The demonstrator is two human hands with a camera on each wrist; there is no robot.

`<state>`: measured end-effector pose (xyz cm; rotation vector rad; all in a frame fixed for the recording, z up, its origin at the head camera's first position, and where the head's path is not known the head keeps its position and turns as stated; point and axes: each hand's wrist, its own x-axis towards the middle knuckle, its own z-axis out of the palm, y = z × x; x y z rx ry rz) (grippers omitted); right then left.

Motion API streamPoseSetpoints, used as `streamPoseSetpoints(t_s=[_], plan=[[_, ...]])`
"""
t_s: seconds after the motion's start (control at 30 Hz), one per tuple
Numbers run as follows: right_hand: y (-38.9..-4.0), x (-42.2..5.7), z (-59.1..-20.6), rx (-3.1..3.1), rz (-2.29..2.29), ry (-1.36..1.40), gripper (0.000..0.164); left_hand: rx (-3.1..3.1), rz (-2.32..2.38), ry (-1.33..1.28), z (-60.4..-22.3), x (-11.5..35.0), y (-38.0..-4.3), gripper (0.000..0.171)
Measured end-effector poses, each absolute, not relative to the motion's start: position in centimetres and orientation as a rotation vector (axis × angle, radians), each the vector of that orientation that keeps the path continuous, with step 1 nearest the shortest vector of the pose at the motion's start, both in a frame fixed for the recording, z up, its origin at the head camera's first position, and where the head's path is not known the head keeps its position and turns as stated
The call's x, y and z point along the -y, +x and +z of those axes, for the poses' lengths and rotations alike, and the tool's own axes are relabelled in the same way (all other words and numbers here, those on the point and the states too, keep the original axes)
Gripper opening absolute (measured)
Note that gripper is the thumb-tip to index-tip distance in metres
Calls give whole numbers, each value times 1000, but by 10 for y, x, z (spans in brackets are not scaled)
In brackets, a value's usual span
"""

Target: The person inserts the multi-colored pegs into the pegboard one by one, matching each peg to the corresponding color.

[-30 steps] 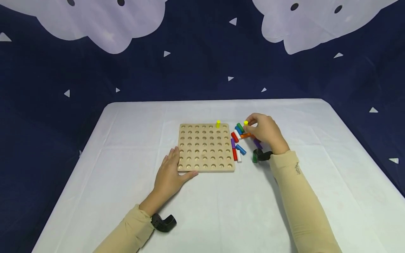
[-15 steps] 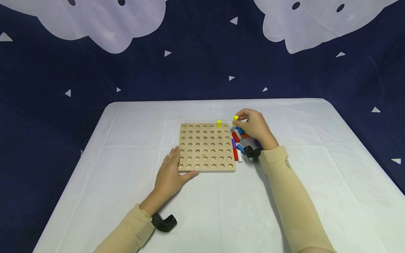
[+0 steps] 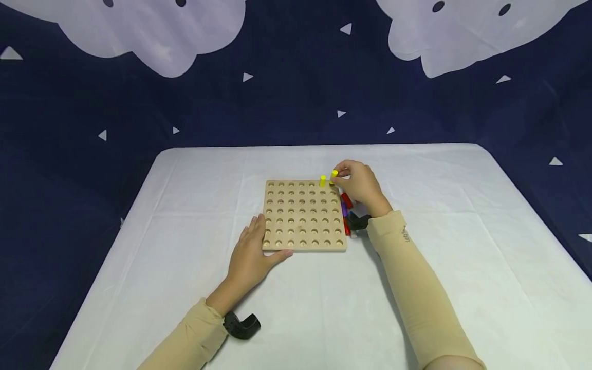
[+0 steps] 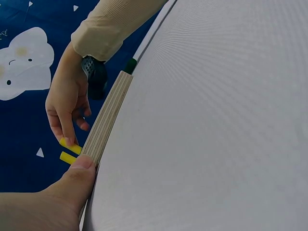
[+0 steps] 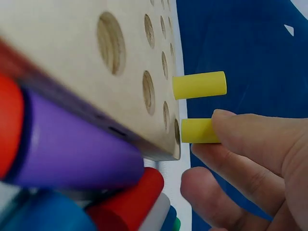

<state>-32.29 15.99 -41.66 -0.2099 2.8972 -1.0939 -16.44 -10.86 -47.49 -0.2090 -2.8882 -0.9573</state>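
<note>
A square wooden pegboard (image 3: 302,216) with rows of round holes lies on the table. One yellow peg (image 3: 322,181) stands upright in its far row. My right hand (image 3: 361,186) pinches a second yellow peg (image 5: 198,131) between thumb and fingertips, right at the corner hole beside the first; in the right wrist view its lower end is at that hole's mouth. My left hand (image 3: 250,257) rests against the board's near left corner, fingers along the left side and thumb (image 4: 83,162) on the near edge.
Loose pegs lie along the board's right side, among them a purple peg (image 5: 82,144), a red peg (image 5: 130,202) and a blue peg (image 5: 53,214), partly hidden under my right hand. A white cloth (image 3: 296,308) covers the table, with a dark blue curtain (image 3: 287,113) behind.
My right hand has carried the yellow peg left from the loose pegs to the board's far right corner. My left hand has stayed at the board.
</note>
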Motion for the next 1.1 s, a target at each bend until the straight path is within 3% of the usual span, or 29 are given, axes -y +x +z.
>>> streamPoseSetpoints(t_s=[1.1], plan=[[-318, -155, -415, -2998, -861, -244, 24, 2944, -933, -222, -473, 109, -165, 115]])
